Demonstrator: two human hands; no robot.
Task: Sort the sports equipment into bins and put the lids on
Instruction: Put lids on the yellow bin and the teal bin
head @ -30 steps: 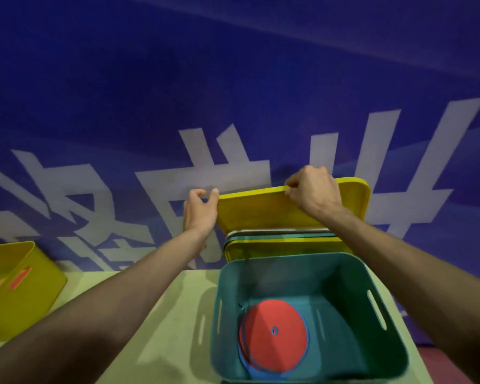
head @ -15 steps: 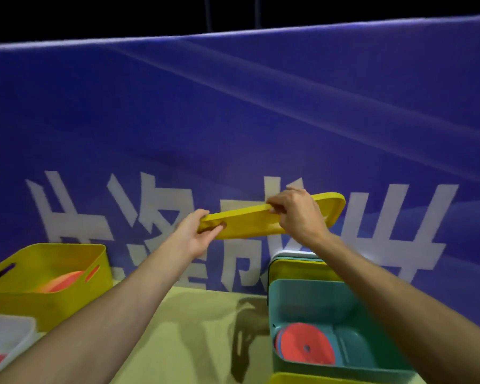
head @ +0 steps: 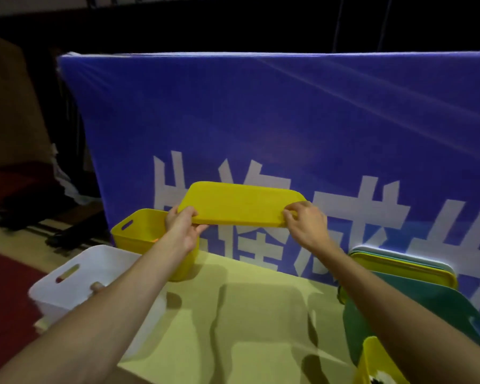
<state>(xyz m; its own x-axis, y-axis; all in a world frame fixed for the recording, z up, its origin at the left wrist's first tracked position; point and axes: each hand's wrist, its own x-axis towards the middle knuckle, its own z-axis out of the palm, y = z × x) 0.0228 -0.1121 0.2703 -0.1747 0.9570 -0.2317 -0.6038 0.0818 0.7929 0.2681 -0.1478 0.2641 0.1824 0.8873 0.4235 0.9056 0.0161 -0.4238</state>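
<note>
The scene is dim overall, with the upper strip and left background nearly black. Light falls from above and in front, brightest on the blue banner [head: 288, 120], where faint diagonal streaks of glare cross the surface. Hard, dark shadows of both arms and the yellow lid [head: 241, 205] lie on the counter [head: 261, 314] — sharp-edged, overlapping. The picture is soft throughout; the white bin [head: 75, 278] is smeared by motion blur. Wide-angle distortion stretches the forearms at the lower corners — straight edges bow there.

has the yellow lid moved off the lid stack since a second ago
Yes. The yellow lid, gripped by left hand and right hand, went left from the lid stack toward the yellow bin.
</note>
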